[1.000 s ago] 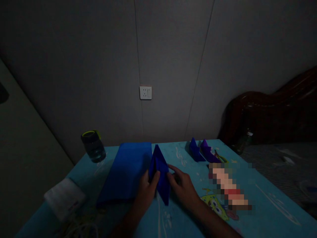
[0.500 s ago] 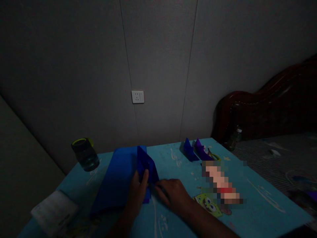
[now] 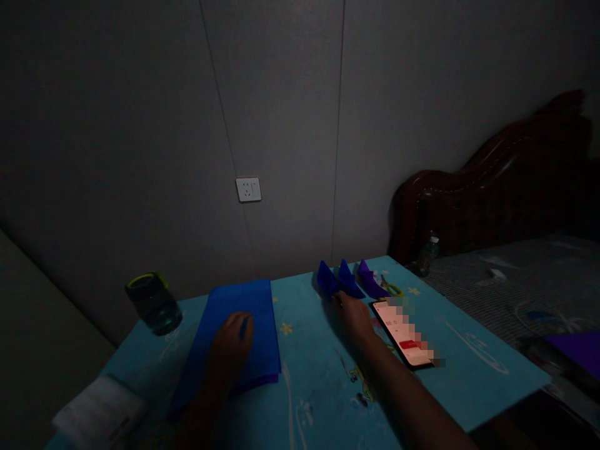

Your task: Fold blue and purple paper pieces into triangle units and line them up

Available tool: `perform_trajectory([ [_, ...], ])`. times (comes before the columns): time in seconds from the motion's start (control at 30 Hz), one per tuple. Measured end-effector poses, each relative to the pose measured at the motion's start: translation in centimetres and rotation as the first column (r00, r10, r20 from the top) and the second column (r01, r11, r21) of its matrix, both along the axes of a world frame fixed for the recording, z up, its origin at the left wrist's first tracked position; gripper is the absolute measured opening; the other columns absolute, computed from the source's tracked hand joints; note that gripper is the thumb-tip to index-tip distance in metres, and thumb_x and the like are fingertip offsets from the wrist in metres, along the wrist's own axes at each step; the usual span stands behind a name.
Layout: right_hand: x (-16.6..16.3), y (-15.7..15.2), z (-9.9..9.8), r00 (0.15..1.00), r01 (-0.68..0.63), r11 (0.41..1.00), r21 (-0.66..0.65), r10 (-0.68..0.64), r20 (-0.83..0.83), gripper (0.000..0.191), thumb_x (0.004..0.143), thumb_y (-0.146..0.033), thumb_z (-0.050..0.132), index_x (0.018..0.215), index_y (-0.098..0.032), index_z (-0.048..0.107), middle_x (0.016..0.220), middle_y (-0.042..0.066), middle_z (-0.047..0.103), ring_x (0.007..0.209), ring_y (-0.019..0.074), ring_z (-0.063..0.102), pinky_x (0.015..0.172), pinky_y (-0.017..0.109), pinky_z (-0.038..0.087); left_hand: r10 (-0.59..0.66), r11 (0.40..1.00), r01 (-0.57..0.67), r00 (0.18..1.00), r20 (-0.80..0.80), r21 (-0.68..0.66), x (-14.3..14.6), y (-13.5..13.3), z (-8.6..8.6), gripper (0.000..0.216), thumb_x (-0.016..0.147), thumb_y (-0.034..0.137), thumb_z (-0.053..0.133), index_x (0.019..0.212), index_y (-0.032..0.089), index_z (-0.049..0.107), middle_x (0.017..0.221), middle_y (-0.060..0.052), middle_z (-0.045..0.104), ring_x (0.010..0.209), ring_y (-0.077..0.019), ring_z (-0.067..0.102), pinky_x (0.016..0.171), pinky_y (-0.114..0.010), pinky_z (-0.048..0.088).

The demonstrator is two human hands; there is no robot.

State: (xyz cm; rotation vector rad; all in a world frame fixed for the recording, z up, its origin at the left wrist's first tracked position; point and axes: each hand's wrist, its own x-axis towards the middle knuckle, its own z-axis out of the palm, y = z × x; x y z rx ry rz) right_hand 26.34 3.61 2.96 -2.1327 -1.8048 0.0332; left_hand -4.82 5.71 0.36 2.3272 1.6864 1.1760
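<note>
My right hand (image 3: pixel 351 312) reaches to the far side of the table and pinches the near end of a dark blue folded paper boat (image 3: pixel 327 280). Beside it, to the right, stand a second blue paper boat (image 3: pixel 349 279) and a purple paper boat (image 3: pixel 370 281), forming a row. Over a stack of blue paper (image 3: pixel 255 306) my left hand (image 3: pixel 229 340) is loosely curled, with nothing visible in it. Purple paper shows under the stack's near edge.
A phone (image 3: pixel 400 331) with a lit screen lies right of my forearm. Yellow-handled scissors (image 3: pixel 394 290) lie near the purple boat. On the left are a dark water bottle (image 3: pixel 154 306) and a white tissue pack (image 3: pixel 100 412). A bed (image 3: pixel 487 281) stands beyond the table's right edge.
The blue paper boat has moved from both hands above the stack to the left end of the row, carried by my right hand. My left hand has let go and moved left.
</note>
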Motion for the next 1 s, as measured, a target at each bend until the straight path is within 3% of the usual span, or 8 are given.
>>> perform_trajectory([
  [0.13,-0.1,0.2,-0.1,0.999,0.029,0.999,-0.017,-0.029,0.021,0.031,0.100,-0.030,0.038,0.108,-0.018,0.065,0.096,0.013,0.075,0.087,0.0254,0.072,0.068,0.029,0.044,0.161,0.986,-0.166,0.938,-0.307,0.010,-2.9,0.7,-0.5,0.038,0.094,0.030,0.033,0.104,0.011,0.065,0.108,-0.016,0.069,0.103,-0.0266,0.063,0.096,-0.039,0.046],
  [0.3,-0.3,-0.2,0.2,0.998,0.037,0.999,-0.014,-0.036,0.045,0.035,0.099,-0.036,0.040,0.122,-0.019,0.060,0.094,0.012,0.076,0.086,0.0275,0.072,0.066,0.030,0.044,0.313,0.909,-0.404,0.826,-0.469,-0.106,-4.0,0.2,-0.3,0.039,0.095,0.029,0.033,0.111,0.009,0.063,0.109,-0.016,0.068,0.099,-0.0271,0.063,0.086,-0.037,0.047],
  [0.47,-1.1,-1.1,0.3,0.998,-0.032,0.998,0.049,0.029,0.047,0.040,0.098,-0.038,0.040,0.130,-0.020,0.056,0.086,0.010,0.076,0.078,0.0273,0.073,0.064,0.031,0.045,0.378,0.858,-0.495,0.790,-0.482,-0.139,-3.8,-0.5,-0.4,0.039,0.094,0.033,0.036,0.109,0.009,0.064,0.104,-0.018,0.068,0.095,-0.0296,0.064,0.079,-0.037,0.048],
  [0.57,-2.5,-1.7,-0.1,0.982,-0.182,0.980,0.083,0.185,-0.033,0.036,0.098,-0.035,0.039,0.124,-0.021,0.061,0.085,0.008,0.077,0.079,0.0246,0.073,0.066,0.029,0.045,0.408,0.830,-0.537,0.769,-0.492,-0.150,-3.7,-0.8,-0.5,0.039,0.093,0.035,0.038,0.108,0.009,0.064,0.100,-0.018,0.068,0.093,-0.0294,0.065,0.079,-0.036,0.047],
  [0.77,-5.6,-3.0,-1.7,0.872,-0.461,0.887,0.031,0.459,-0.168,0.035,0.097,-0.031,0.038,0.112,-0.021,0.068,0.100,0.008,0.076,0.090,0.0223,0.071,0.077,0.027,0.046,0.450,0.791,-0.589,0.742,-0.497,-0.163,-3.7,-1.2,0.2,0.040,0.091,0.035,0.040,0.111,0.008,0.062,0.102,-0.020,0.067,0.097,-0.0310,0.063,0.082,-0.038,0.045],
  [1.0,-6.3,-3.3,-1.6,0.828,-0.536,0.844,0.005,0.527,-0.191,0.036,0.096,-0.030,0.038,0.108,-0.020,0.071,0.101,0.009,0.075,0.091,0.0226,0.069,0.079,0.029,0.045,0.449,0.780,-0.580,0.780,-0.435,-0.235,-3.8,-1.4,0.6,0.035,0.089,0.031,0.044,0.111,0.010,0.060,0.102,-0.018,0.068,0.095,-0.0298,0.063,0.081,-0.037,0.045],
])
